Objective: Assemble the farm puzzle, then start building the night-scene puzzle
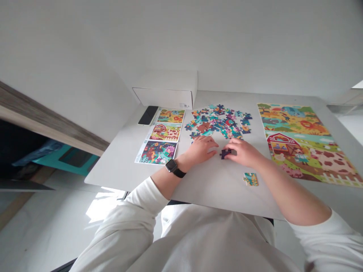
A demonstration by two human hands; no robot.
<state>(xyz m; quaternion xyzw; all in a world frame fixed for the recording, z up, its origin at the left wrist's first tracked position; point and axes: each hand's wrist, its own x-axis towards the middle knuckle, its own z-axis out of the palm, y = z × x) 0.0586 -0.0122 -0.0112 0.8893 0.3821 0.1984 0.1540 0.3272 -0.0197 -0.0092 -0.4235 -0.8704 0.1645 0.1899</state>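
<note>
In the head view, my right hand point(240, 151) pinches a dark purple puzzle piece point(225, 153) between thumb and fingers, at the tabletop. My left hand point(202, 149) is just left of it, palm down, with thumb and fingers apart. Part of a dark piece shows behind the left hand's fingers, mostly hidden. Beyond both hands lies a loose heap of colourful puzzle pieces point(218, 122). A teal and orange puzzle piece point(251, 179) lies by itself nearer to me, below my right forearm.
A picture sheet point(150, 152) with three scenes lies on the left of the table point(119, 160), beside a phone point(148, 115). Behind them a white box point(164, 96) stands against the wall. Assembled farm and safari puzzles point(307, 145) cover the right side.
</note>
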